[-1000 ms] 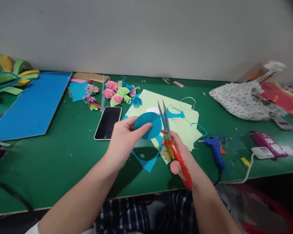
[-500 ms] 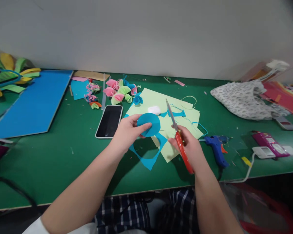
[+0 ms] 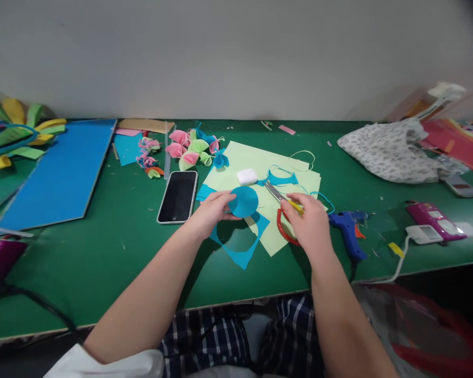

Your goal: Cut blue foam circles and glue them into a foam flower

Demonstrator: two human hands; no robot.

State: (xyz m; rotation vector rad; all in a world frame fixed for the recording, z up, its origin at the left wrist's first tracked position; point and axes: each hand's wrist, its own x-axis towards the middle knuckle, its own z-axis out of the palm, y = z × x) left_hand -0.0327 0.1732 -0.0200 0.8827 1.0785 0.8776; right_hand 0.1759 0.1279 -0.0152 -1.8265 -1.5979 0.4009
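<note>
A blue paper circle (image 3: pixel 244 202) is pinched at its left edge between the thumb and fingers of my left hand (image 3: pixel 216 210). Below it lies a blue offcut (image 3: pixel 244 259) with a round hole. My right hand (image 3: pixel 308 218) grips scissors (image 3: pixel 275 192) with red and yellow handles, low over pale green sheets (image 3: pixel 236 157); whether they rest on the paper I cannot tell. The blades point away to the left and look closed. Near their tips are a white rounded object (image 3: pixel 247 177) and a blue scrap (image 3: pixel 286 178) with thin curling strips.
A phone (image 3: pixel 177 197) lies to the left, below pink, green and blue folded petals (image 3: pixel 193 147). At right are a blue glue gun (image 3: pixel 349 233), a purple device (image 3: pixel 433 223) with a cable, and a patterned cloth (image 3: pixel 386 152). A blue board (image 3: pixel 63 173) covers the left side.
My right hand has lowered the scissors toward the green sheets, and their blades have swung leftward, with the grip shifted on the handles. The blue circle has moved slightly right in my left hand.
</note>
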